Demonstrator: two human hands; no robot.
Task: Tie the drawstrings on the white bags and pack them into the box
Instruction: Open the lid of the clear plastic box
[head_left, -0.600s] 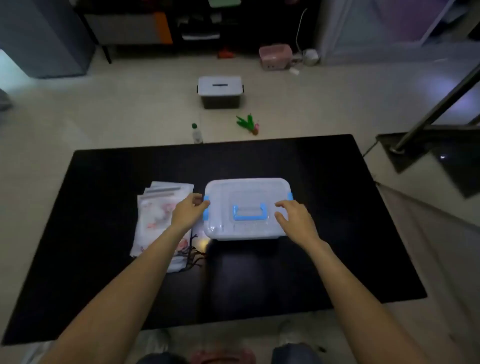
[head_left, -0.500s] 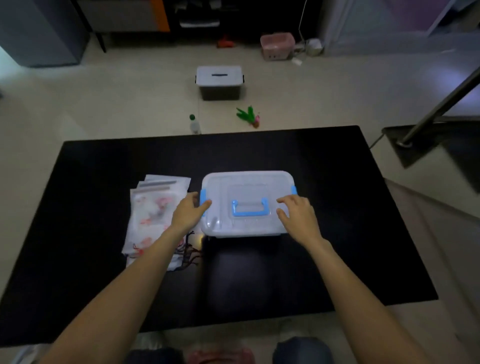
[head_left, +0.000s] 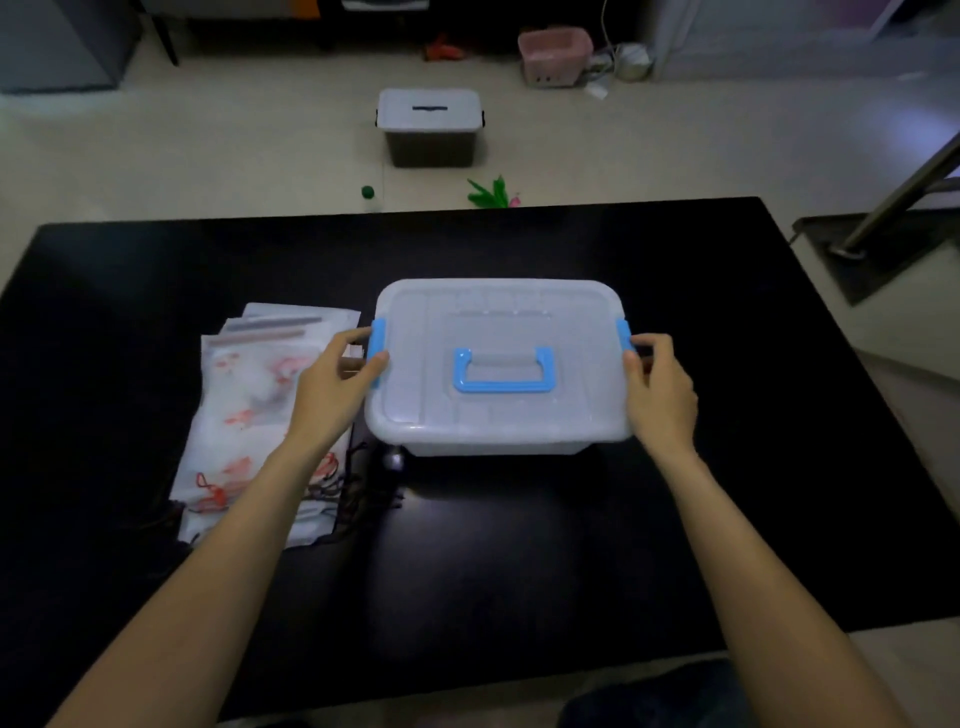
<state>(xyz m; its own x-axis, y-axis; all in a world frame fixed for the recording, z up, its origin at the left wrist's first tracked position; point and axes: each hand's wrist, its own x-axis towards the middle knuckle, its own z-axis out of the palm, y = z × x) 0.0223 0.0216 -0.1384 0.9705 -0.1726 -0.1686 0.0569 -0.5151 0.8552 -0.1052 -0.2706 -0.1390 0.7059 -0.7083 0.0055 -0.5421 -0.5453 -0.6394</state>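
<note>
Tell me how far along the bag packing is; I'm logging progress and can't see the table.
Nothing looks packed yet. The translucent storage box sits on the black table with its lid on. In hand: the left hand and right hand each grip a blue side latch, apparently to open it. Left to do: the white bags lie stacked flat beside the box, drawstrings loose, still to be tied and packed.

Dim, soft focus, glare on table (head_left: 493, 499)
</note>
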